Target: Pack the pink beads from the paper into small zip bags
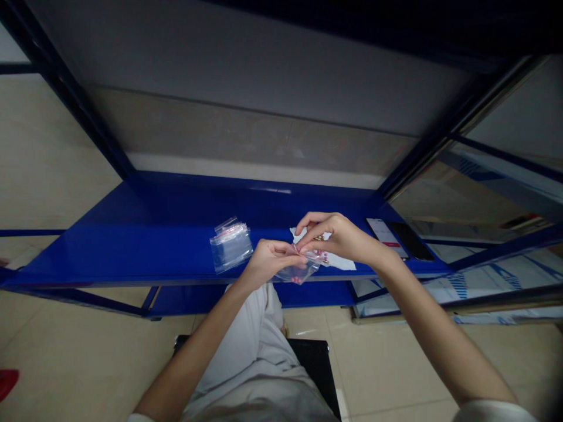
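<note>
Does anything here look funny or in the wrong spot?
One thing looks odd: a red object lies on the tiled floor in the far left corner, away from everything else. It's cut off, so I can't tell what it is. The stacked clear zip bags on the blue shelf look a little uneven, but nothing looks spilled.

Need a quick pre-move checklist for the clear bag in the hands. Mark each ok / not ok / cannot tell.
1. Left hand holding the clear zip bag: ok, gripped from the left side.
2. Right hand on the bag: ok, fingertips pinch its upper part.
3. Zip closure: cannot tell, the fingers and plastic hide it.
4. Bag contents: cannot tell, small pink and gold bits show but are too small to identify.
5. Stack of clear bags: ok, lying on the blue metal shelf beside the left hand.
6. Black phone: ok, lying well right of both hands.
</note>
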